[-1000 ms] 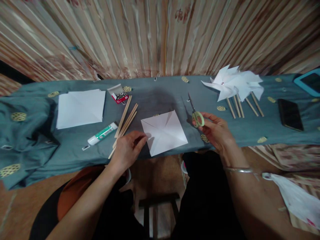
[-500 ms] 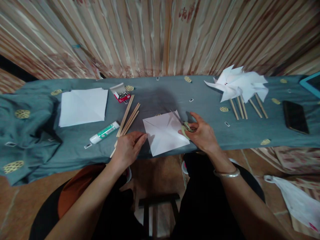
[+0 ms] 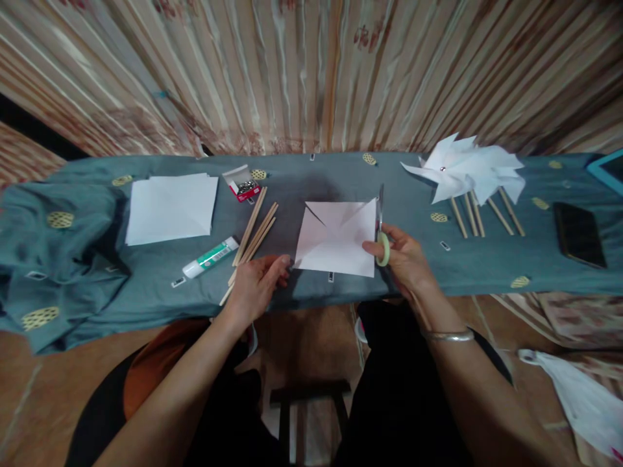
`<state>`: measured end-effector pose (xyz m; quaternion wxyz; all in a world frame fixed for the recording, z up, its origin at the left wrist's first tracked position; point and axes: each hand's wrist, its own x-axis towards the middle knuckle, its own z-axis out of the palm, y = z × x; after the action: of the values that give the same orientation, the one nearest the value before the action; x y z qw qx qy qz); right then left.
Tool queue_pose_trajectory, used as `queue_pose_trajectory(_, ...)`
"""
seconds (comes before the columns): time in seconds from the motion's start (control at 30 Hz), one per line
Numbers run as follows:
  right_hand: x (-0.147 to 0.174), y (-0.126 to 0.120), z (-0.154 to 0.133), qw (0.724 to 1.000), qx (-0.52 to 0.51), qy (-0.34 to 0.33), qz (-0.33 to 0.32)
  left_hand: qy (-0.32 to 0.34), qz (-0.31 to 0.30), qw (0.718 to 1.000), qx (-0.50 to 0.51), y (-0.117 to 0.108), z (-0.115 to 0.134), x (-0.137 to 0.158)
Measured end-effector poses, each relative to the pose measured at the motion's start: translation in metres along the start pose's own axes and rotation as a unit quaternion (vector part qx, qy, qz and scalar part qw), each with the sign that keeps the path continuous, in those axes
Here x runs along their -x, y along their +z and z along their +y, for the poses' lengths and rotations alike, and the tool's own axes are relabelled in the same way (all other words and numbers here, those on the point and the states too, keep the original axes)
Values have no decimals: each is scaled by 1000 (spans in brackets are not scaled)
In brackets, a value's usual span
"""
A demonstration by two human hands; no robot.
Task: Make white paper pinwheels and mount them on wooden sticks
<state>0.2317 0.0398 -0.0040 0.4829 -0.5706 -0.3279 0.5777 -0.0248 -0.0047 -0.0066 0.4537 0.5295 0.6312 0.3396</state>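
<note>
Head view: a square paper sheet (image 3: 337,239), creased along its diagonals and already slit in from its far corners, is held over the teal-clothed bench (image 3: 146,285) in front of the person; the right hand (image 3: 403,259) is closed around the pale green handles of a pair of scissors (image 3: 381,228), whose blades run up along the sheet's right edge, and its thumb pinches the sheet's near right corner; whether the blades are parted cannot be told; the left hand (image 3: 257,285) lies with loosely curled fingers at the sheet's near left corner, touching or just short of it, and nothing is seen gripped in it. The cutting of the corner slits is judged to be the step in hand; the next move is judged to call for the sheet to be steadied by the left hand and the blades to be brought onto a diagonal crease, with the cut stopped short of the centre. Wooden sticks (image 3: 253,227) and a glue tube (image 3: 210,257) lie just left of the left hand; beyond them a small red box of pins (image 3: 242,185) and a stack of white paper (image 3: 170,207) are seen; finished paper pinwheels (image 3: 467,172) on sticks lie at the far right, with a dark phone (image 3: 579,233) beside them.
</note>
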Motion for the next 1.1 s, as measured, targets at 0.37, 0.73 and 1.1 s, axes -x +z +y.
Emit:
queue_pose_trajectory(0.37, 10, 31, 3, 996, -78, -25, -21, -111, -115, 875, 457, 47, 25, 19)
queue_pose_trajectory(0.73, 17, 43, 9, 994, 14, -51, -95, 26, 89, 967, 236, 35, 36, -2)
queue_pose_trajectory(1.1, 40, 27, 12, 922, 161, -35, -351, 63, 162, 952, 254, 5, 43, -20)
